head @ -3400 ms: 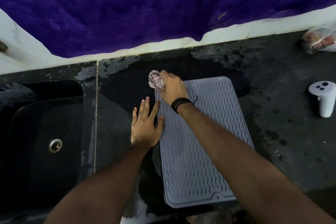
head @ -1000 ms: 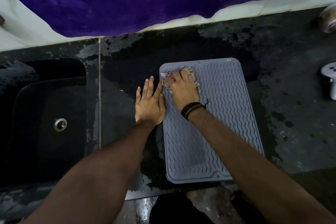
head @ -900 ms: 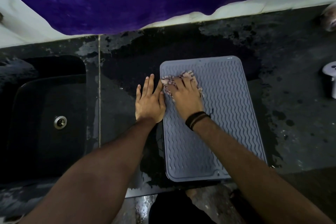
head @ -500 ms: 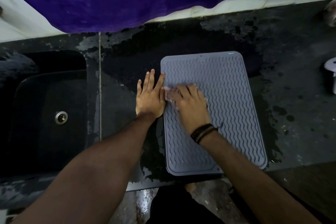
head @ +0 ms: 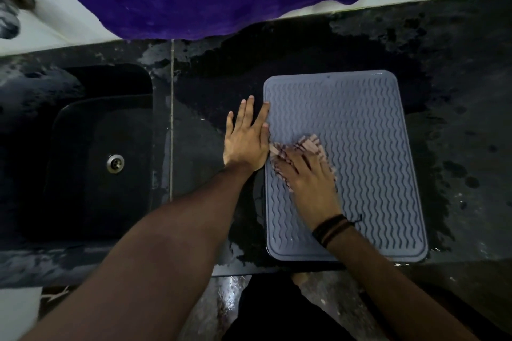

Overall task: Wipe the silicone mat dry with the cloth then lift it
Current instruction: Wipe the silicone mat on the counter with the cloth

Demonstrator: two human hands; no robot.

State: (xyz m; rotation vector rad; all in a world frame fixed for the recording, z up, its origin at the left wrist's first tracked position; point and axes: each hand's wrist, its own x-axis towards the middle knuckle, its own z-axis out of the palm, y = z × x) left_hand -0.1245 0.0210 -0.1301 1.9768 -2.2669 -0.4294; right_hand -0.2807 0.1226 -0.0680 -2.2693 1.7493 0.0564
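Head cam shows the right hand w/ the crumpled pinkish patterned cloth pulled down from the far-left corner of the grey wavy-ribbed silicone mat toward its left-middle over the last sec or so; one strip along the left side looks wiped, rest prob. still wet, so wiping seems early and the lift not yet due. Right hand lies flat, fingers spread, pressing the cloth onto the mat rather than clenching it. Cloth pokes out beyond the fingertips. Left hand is open, palm down on the dark wet stone counter, fingers touching the mat's left edge, bracing it. Mat lies flat, right of the black sink.
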